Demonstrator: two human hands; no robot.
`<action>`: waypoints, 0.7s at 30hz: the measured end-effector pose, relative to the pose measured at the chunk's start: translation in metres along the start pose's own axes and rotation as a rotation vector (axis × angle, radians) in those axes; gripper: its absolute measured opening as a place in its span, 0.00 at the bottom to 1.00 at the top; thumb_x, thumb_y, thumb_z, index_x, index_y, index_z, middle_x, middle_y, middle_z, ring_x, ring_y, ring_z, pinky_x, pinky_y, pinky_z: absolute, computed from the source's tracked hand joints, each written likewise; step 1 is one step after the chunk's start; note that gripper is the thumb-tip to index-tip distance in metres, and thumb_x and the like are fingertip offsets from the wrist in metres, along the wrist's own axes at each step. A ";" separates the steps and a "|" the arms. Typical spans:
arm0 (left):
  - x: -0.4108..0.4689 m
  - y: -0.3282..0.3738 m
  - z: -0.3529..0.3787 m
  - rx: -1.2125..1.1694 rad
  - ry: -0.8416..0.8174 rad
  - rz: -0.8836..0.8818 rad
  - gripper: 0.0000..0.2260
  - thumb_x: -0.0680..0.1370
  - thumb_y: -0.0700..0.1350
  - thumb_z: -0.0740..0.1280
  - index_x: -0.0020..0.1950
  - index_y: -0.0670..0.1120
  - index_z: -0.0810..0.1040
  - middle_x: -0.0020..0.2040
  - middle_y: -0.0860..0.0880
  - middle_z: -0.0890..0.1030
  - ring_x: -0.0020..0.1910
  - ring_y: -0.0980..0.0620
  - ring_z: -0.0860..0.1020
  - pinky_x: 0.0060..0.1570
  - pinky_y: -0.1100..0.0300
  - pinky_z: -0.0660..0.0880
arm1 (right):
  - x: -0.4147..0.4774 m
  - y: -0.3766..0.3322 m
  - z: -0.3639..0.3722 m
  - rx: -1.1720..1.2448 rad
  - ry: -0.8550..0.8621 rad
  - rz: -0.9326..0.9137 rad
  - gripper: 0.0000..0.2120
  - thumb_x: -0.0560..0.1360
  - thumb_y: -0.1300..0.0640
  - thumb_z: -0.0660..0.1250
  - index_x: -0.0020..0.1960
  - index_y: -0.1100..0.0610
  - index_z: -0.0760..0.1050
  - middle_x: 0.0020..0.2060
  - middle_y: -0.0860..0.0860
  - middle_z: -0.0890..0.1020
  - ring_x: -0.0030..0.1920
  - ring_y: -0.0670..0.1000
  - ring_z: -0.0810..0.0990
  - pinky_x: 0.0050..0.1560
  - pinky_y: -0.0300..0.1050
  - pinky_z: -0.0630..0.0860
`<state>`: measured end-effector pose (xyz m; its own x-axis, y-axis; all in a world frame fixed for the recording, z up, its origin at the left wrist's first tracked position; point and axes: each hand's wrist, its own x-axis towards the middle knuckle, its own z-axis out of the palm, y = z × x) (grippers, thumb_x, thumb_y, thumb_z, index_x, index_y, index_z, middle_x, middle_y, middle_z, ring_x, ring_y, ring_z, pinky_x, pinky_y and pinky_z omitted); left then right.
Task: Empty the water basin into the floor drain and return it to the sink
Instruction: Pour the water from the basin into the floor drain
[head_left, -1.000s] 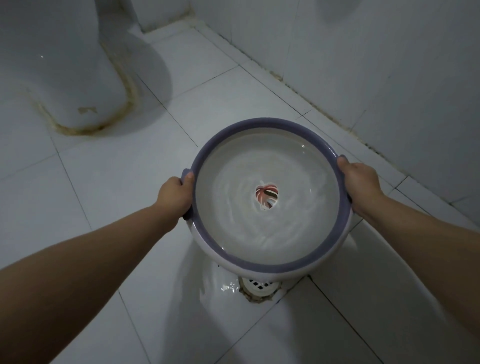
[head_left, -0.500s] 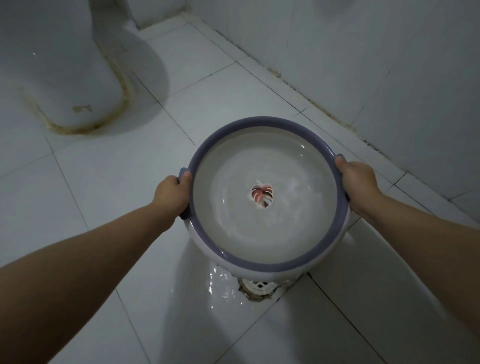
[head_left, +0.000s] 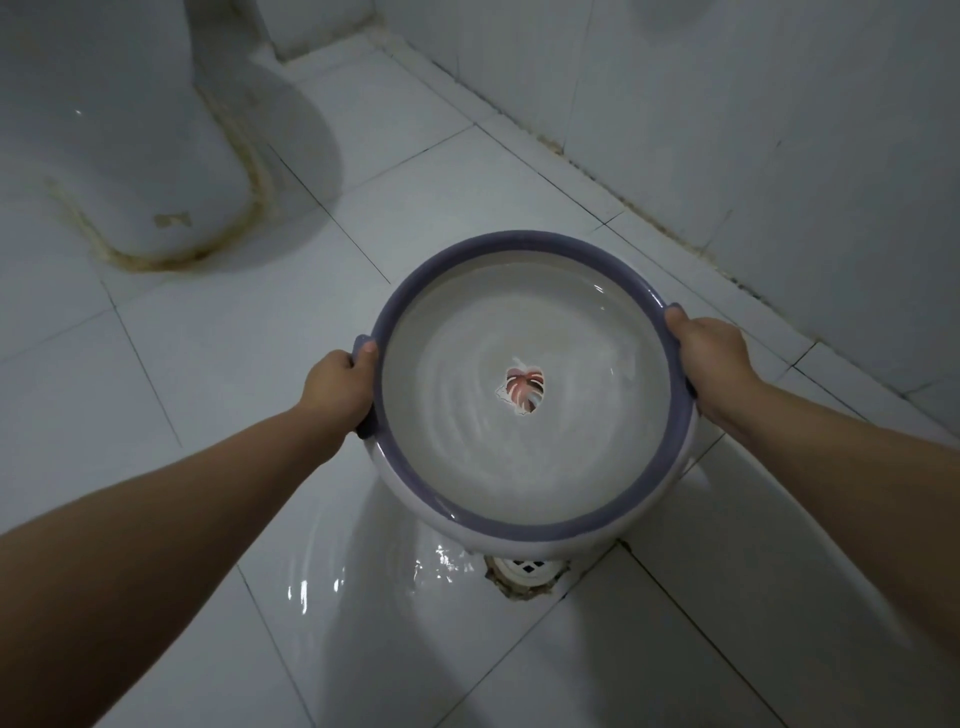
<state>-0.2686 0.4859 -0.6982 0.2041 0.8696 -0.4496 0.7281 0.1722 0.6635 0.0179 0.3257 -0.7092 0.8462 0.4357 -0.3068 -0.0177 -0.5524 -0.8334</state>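
A round white water basin (head_left: 530, 525) with a purple rim and a red leaf picture on its bottom hangs above the tiled floor, tilted toward me. Rippling water fills it. My left hand (head_left: 340, 387) grips the handle on its left side. My right hand (head_left: 714, 364) holds the rim on the right. Just below the basin's near edge, the white floor drain (head_left: 527, 569) shows partly; the basin hides its far part. A thin sheet of water shines on the tile left of the drain.
The base of a white toilet (head_left: 130, 156) with stained sealant stands at the upper left. A tiled wall (head_left: 753, 130) runs along the right, meeting the floor (head_left: 208, 364) in a dirty grout line.
The wet patch on the tile left of the drain has spread wider. The basin stays in both hands over the drain, its water still rippling.
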 end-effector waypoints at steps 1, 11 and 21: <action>-0.001 0.000 0.000 0.000 -0.001 -0.001 0.24 0.80 0.56 0.50 0.55 0.36 0.73 0.42 0.41 0.74 0.40 0.44 0.73 0.42 0.52 0.70 | 0.000 0.000 0.000 -0.007 0.001 -0.001 0.19 0.75 0.47 0.61 0.31 0.58 0.70 0.29 0.53 0.75 0.29 0.51 0.73 0.28 0.41 0.66; -0.003 0.001 -0.004 -0.003 0.001 0.003 0.25 0.81 0.55 0.50 0.55 0.35 0.73 0.35 0.46 0.71 0.33 0.49 0.70 0.40 0.52 0.69 | -0.002 -0.004 0.002 -0.029 0.007 -0.005 0.19 0.75 0.46 0.61 0.37 0.61 0.73 0.30 0.55 0.76 0.30 0.53 0.74 0.30 0.42 0.68; -0.003 0.001 -0.005 0.004 0.019 0.028 0.26 0.80 0.56 0.50 0.56 0.34 0.73 0.35 0.45 0.71 0.35 0.47 0.71 0.38 0.53 0.68 | -0.003 -0.005 -0.001 -0.037 0.011 -0.014 0.18 0.75 0.45 0.60 0.38 0.60 0.72 0.29 0.55 0.74 0.29 0.53 0.72 0.29 0.42 0.67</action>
<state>-0.2716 0.4855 -0.6930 0.2126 0.8825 -0.4195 0.7250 0.1453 0.6732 0.0156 0.3264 -0.7035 0.8521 0.4360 -0.2896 0.0139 -0.5720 -0.8202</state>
